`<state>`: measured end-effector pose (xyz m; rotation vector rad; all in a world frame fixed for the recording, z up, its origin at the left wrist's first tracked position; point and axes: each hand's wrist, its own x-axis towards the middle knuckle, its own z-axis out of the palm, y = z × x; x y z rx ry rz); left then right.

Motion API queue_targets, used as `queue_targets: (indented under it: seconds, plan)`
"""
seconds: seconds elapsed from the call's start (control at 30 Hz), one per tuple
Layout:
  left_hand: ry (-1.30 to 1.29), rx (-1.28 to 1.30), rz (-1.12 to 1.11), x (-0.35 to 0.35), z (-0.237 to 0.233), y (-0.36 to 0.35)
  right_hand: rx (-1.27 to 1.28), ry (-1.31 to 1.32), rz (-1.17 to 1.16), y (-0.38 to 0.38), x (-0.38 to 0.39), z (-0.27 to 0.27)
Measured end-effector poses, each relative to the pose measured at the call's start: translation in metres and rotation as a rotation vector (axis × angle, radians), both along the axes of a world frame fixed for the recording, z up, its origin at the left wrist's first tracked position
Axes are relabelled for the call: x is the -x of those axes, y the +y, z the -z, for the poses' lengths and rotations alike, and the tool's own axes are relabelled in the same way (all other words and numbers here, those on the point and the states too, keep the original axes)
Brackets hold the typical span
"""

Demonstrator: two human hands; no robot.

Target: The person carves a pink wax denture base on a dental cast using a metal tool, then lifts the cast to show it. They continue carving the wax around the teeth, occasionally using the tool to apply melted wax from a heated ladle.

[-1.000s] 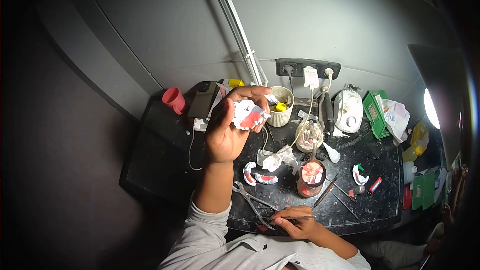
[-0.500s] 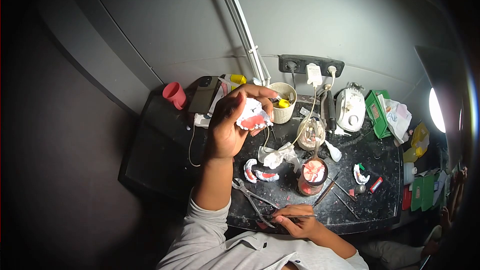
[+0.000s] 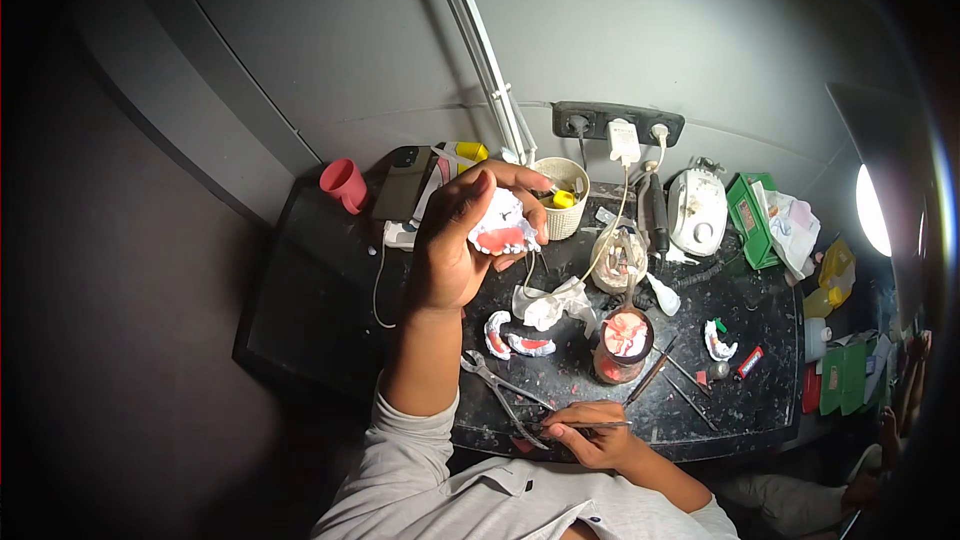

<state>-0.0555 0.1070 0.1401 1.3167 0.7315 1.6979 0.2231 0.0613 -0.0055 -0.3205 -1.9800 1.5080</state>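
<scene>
My left hand (image 3: 452,250) is raised above the bench, its fingers closed round a white plaster dental model (image 3: 503,215) with pink wax along the row of teeth. The wax side faces me. Low at the bench's front edge, my right hand (image 3: 592,437) grips a thin metal dental instrument (image 3: 600,425), which lies about level and points right. Beside that hand is a pair of metal pliers (image 3: 497,385) with its handles spread. Two curved plaster pieces with pink wax (image 3: 530,345) lie between my hands. A dark pan of pink and white wax (image 3: 627,335) sits on a jar.
Behind my left hand stand a woven basket (image 3: 562,225), a phone (image 3: 404,185) and a pink mug (image 3: 344,185). A plaster model (image 3: 619,265), crumpled tissue (image 3: 555,305), a white machine (image 3: 698,210) and a green box (image 3: 752,220) spread rightward. Slim tools (image 3: 690,405) lie at right.
The whole view has shifted slightly. Both hands keep their grips, and the model and instrument stay almost still.
</scene>
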Motion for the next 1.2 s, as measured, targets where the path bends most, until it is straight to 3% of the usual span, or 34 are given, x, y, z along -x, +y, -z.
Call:
queue_targets:
  seconds: [1.2]
  plan:
    - [0.079, 0.004, -0.002, 0.0022, -0.0049, -0.0043, -0.005, 0.008, 0.009, -0.0010, 0.0006, 0.0036]
